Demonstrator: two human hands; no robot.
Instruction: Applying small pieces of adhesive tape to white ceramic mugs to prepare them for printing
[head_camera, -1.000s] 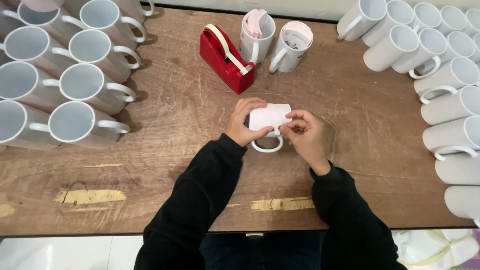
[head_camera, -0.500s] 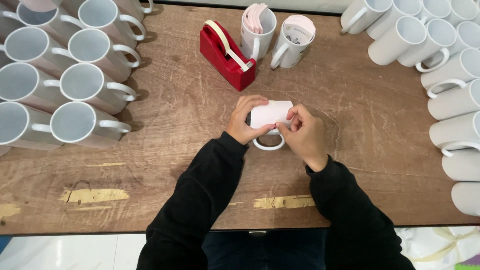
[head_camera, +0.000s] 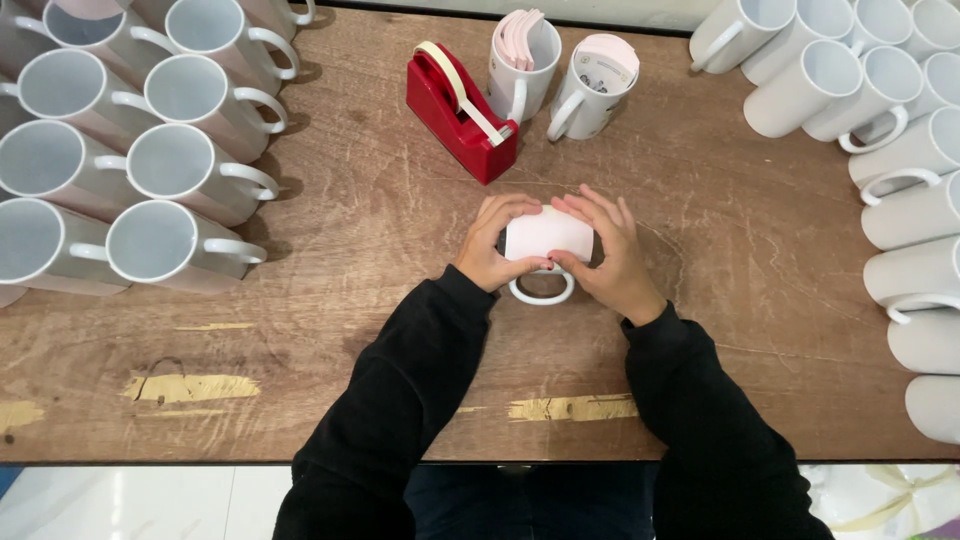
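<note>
Both hands clasp a white mug (head_camera: 547, 235) lying on its side mid-table: left hand (head_camera: 493, 243) and right hand (head_camera: 610, 258) now cup its ends, where earlier the right pinched its front. A red tape dispenser (head_camera: 460, 112) stands just beyond. The mug's axis runs left-right, handle toward the person.

Bare table (head_camera: 360, 300) flanks both hands; tape dispenser (head_camera: 462, 120) blocks ahead.
</note>
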